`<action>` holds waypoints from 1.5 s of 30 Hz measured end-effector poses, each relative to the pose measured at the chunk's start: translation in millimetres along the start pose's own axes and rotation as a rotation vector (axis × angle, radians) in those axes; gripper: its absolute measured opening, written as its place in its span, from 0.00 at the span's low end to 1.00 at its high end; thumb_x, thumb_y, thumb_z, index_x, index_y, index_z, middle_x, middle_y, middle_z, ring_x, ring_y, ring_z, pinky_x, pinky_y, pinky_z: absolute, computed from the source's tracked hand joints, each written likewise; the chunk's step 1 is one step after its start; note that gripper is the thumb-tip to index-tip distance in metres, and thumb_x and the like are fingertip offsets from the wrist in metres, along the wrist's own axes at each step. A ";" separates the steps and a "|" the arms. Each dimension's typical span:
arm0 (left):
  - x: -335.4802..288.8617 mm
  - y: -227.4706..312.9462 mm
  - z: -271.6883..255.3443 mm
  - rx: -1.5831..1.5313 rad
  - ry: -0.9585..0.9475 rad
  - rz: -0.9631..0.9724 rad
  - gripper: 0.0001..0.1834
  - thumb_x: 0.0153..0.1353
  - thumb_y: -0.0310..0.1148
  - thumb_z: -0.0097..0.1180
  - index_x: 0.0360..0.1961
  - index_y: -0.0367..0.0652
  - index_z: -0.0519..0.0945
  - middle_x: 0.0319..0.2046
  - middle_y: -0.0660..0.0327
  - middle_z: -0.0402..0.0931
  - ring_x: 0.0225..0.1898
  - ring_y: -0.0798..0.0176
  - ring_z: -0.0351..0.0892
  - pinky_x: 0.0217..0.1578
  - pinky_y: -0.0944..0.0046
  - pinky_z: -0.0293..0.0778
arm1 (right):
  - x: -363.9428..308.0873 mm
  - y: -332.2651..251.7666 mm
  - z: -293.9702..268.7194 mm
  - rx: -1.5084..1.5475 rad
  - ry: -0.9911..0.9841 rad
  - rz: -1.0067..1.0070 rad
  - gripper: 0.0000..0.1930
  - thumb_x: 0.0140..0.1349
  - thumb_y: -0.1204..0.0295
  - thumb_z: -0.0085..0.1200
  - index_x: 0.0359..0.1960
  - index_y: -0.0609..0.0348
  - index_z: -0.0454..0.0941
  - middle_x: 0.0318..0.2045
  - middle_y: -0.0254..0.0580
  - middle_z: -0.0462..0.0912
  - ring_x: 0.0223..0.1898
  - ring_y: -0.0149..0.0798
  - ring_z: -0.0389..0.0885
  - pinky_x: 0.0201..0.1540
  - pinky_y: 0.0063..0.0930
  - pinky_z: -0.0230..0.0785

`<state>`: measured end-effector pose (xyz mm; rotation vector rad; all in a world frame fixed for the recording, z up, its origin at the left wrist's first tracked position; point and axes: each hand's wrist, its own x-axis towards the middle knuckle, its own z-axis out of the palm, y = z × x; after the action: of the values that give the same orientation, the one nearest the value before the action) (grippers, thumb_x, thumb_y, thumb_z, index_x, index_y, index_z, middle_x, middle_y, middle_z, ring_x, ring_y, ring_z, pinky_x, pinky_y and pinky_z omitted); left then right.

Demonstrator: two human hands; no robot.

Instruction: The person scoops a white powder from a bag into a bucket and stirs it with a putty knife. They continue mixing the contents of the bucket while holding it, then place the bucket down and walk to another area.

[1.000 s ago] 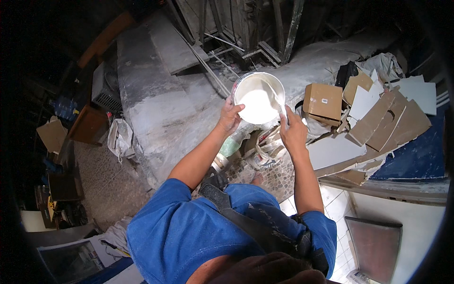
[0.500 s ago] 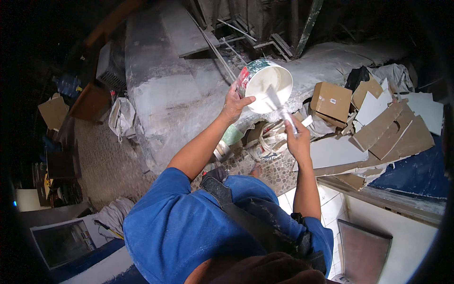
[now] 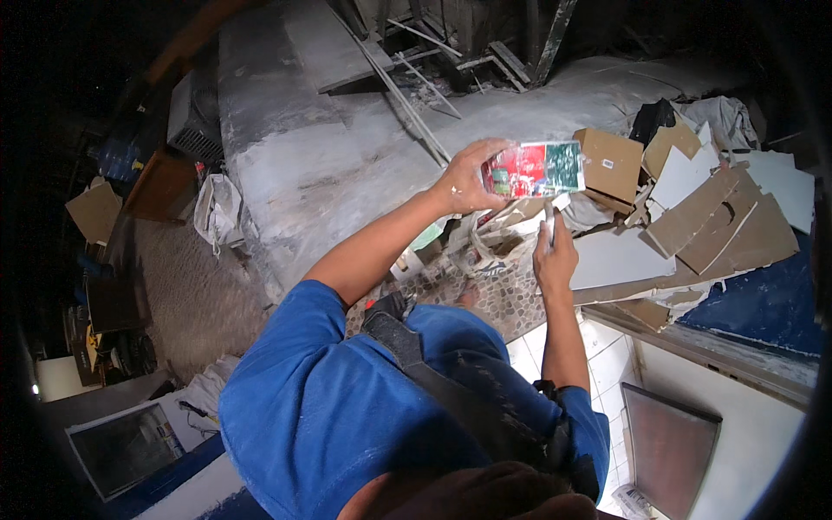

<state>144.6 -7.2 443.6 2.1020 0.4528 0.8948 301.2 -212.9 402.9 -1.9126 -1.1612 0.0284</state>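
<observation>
My left hand (image 3: 472,180) is wrapped round a short round tub (image 3: 536,170) and holds it up in front of me. Its red and green side, smeared with white, faces me; the opening and what is inside are out of sight. Just below the tub, my right hand (image 3: 555,256) is closed on the handle of a putty knife (image 3: 550,217). The blade is hidden behind the tub.
Under the tub stands a whitish bucket (image 3: 494,256) on pebble-patterned floor. At right are a cardboard box (image 3: 607,165) and torn board pieces (image 3: 719,230). A dusty grey slab (image 3: 295,165) stretches across the left and back. A framed panel (image 3: 669,446) leans at lower right.
The tub has turned from showing its open, white-coated inside to showing its side, and has shifted right. The putty knife's blade has gone out of sight behind it.
</observation>
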 end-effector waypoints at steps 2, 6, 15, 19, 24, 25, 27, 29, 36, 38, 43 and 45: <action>3.9 -0.1 8.6 0.058 0.000 0.034 0.49 0.35 0.36 0.77 0.65 0.41 0.73 0.58 0.46 0.77 0.61 0.44 0.76 0.65 0.53 0.69 | 5.3 5.4 -4.5 -0.005 0.067 0.021 0.21 0.73 0.67 0.53 0.65 0.57 0.75 0.55 0.59 0.82 0.55 0.57 0.83 0.56 0.42 0.75; 7.3 -8.7 17.6 0.028 -0.047 0.044 0.50 0.33 0.36 0.78 0.64 0.43 0.73 0.60 0.48 0.75 0.60 0.43 0.76 0.65 0.53 0.69 | 10.6 14.7 -10.0 -0.089 -0.007 0.116 0.18 0.70 0.68 0.57 0.60 0.56 0.81 0.52 0.55 0.84 0.50 0.54 0.85 0.51 0.39 0.77; 21.4 -9.6 37.8 0.126 -0.028 0.295 0.50 0.36 0.37 0.80 0.65 0.48 0.72 0.62 0.55 0.78 0.62 0.46 0.77 0.66 0.45 0.67 | -1.7 53.3 -0.5 -0.242 0.103 -0.174 0.28 0.59 0.77 0.64 0.61 0.38 0.81 0.39 0.48 0.81 0.38 0.52 0.82 0.38 0.42 0.77; 23.1 -12.7 29.3 0.168 -0.016 0.251 0.48 0.35 0.36 0.80 0.63 0.48 0.74 0.61 0.54 0.78 0.61 0.45 0.78 0.65 0.45 0.67 | 8.8 53.3 7.3 -0.074 0.265 -0.221 0.32 0.59 0.74 0.65 0.66 0.29 0.77 0.38 0.46 0.78 0.37 0.52 0.82 0.37 0.44 0.77; -0.8 -27.9 18.6 0.236 0.082 -0.011 0.47 0.36 0.36 0.79 0.63 0.44 0.74 0.58 0.49 0.77 0.60 0.45 0.77 0.64 0.44 0.69 | -4.3 62.2 12.6 -0.403 -0.431 0.014 0.28 0.65 0.71 0.60 0.68 0.44 0.75 0.44 0.54 0.83 0.43 0.54 0.84 0.45 0.45 0.78; -14.4 -39.4 14.3 0.221 0.133 -0.111 0.47 0.37 0.37 0.79 0.63 0.43 0.74 0.58 0.48 0.77 0.60 0.45 0.77 0.64 0.43 0.70 | -8.3 61.6 23.1 -0.282 -0.327 0.014 0.27 0.66 0.71 0.60 0.68 0.48 0.75 0.44 0.54 0.83 0.42 0.52 0.84 0.45 0.44 0.78; -38.1 -53.7 11.9 -0.139 0.413 -0.455 0.40 0.47 0.30 0.70 0.65 0.42 0.71 0.54 0.52 0.78 0.53 0.55 0.81 0.54 0.58 0.78 | -28.1 72.7 49.0 -0.062 -0.114 0.031 0.26 0.67 0.69 0.58 0.67 0.56 0.74 0.44 0.55 0.84 0.42 0.49 0.84 0.44 0.42 0.77; -75.6 -72.2 -4.3 -0.332 0.648 -0.709 0.37 0.52 0.27 0.64 0.67 0.43 0.69 0.51 0.56 0.79 0.45 0.60 0.82 0.45 0.61 0.81 | -58.3 100.6 80.7 0.218 -0.295 0.410 0.23 0.69 0.67 0.58 0.63 0.64 0.76 0.43 0.53 0.86 0.43 0.42 0.85 0.46 0.35 0.75; -282.0 -140.9 -54.2 -0.409 0.704 -1.521 0.27 0.65 0.50 0.52 0.58 0.45 0.76 0.42 0.56 0.81 0.33 0.62 0.79 0.26 0.58 0.75 | -113.1 44.4 150.7 0.485 -0.786 0.509 0.19 0.69 0.60 0.60 0.52 0.63 0.82 0.38 0.50 0.88 0.42 0.39 0.85 0.48 0.33 0.75; -321.3 -146.9 -57.4 -0.346 0.595 -1.591 0.26 0.68 0.53 0.49 0.56 0.44 0.78 0.44 0.55 0.81 0.37 0.59 0.79 0.30 0.56 0.76 | -127.4 25.2 183.2 0.491 -0.854 0.440 0.20 0.70 0.59 0.60 0.52 0.63 0.82 0.36 0.45 0.87 0.39 0.36 0.83 0.46 0.31 0.74; -450.1 -213.4 -44.2 -0.179 0.413 -1.424 0.27 0.72 0.48 0.45 0.60 0.38 0.77 0.52 0.50 0.81 0.47 0.50 0.80 0.48 0.51 0.77 | -149.9 -18.8 269.5 0.265 -1.094 0.545 0.24 0.69 0.56 0.63 0.55 0.66 0.81 0.34 0.37 0.86 0.33 0.30 0.80 0.41 0.27 0.73; -504.0 -246.7 -35.1 -0.278 0.372 -1.357 0.25 0.75 0.43 0.43 0.64 0.38 0.75 0.59 0.48 0.78 0.54 0.47 0.78 0.57 0.50 0.74 | -135.5 -63.6 278.7 0.321 -1.150 0.735 0.25 0.67 0.57 0.65 0.55 0.66 0.80 0.38 0.38 0.86 0.36 0.31 0.81 0.43 0.24 0.73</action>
<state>-231.4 -124.6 42.4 0.9377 1.5638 0.4291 61.2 -115.7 221.1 -1.8899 -0.9137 1.7699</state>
